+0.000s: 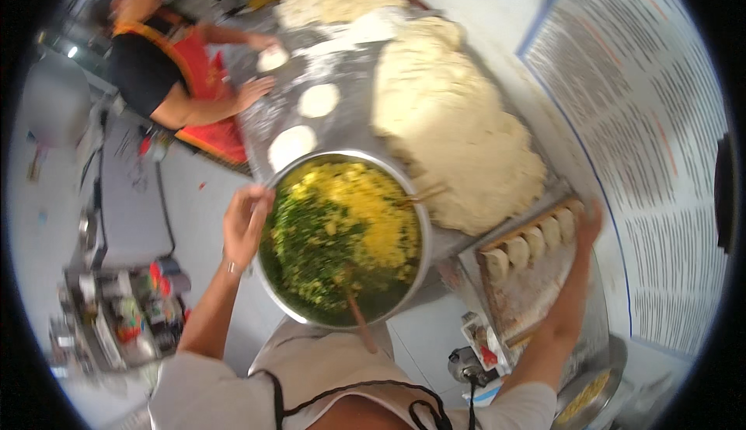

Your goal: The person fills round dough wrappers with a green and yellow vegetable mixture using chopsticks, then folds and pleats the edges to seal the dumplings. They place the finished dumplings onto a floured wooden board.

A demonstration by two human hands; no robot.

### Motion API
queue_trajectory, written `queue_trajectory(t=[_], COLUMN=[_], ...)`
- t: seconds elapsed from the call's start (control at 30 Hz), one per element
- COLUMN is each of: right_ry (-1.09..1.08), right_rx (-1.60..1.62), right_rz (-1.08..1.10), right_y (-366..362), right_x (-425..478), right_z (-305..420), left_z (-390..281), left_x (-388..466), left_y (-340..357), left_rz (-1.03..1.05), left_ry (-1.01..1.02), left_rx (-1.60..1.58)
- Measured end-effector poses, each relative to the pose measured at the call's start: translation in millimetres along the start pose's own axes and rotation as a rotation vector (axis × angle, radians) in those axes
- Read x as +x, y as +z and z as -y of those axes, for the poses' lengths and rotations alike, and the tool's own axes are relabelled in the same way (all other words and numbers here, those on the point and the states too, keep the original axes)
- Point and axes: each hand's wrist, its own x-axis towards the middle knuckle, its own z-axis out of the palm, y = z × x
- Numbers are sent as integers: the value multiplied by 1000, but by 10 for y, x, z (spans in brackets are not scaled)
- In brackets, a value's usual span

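In front of me is a large round metal bowl [426, 243] of chopped greens and yellow egg-like filling [349, 220]. A wooden handle [361, 322] leans over its near rim, and chopsticks [428, 194] cross the right rim. My left hand [247, 217] is at the bowl's left rim, fingers curled; whether it grips the rim is unclear. On the right, my right hand [588, 223] is at the far right corner of a wooden tray [489, 296]. Its grip is blurred. A row of folded dumplings [535, 242] lies along the tray's far side.
A large dough slab [454, 121] lies on the floured worktable [355, 121], with dough rounds [319, 100] beside it. A co-worker in a red apron [213, 92] handles dough at the left edge. A wall with a printed poster [635, 138] stands right; a shelf rack [116, 319] is lower left.
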Motion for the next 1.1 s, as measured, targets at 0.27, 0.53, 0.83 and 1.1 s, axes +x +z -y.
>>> queue_trajectory(t=[0.27,0.53,0.83,1.1], right_ry=[-29,323,154,-241], right_rx=[285,529,351,-27], right_rz=[256,1039,1046,680], right_y=[-875,-1526,-1292,-1248], right_x=[-1366,-2700,-2905,-2765], right_z=[2988,4548,5263,5486], left_z=[1623,2605,2473,2478], left_x=[1328,1719,1897,1676], left_y=[-896,-546,-627,-839], left_rz=[-21,285,262,273], left_ry=[-180,-190,-187,37], left_rx=[612,1088,1106,759])
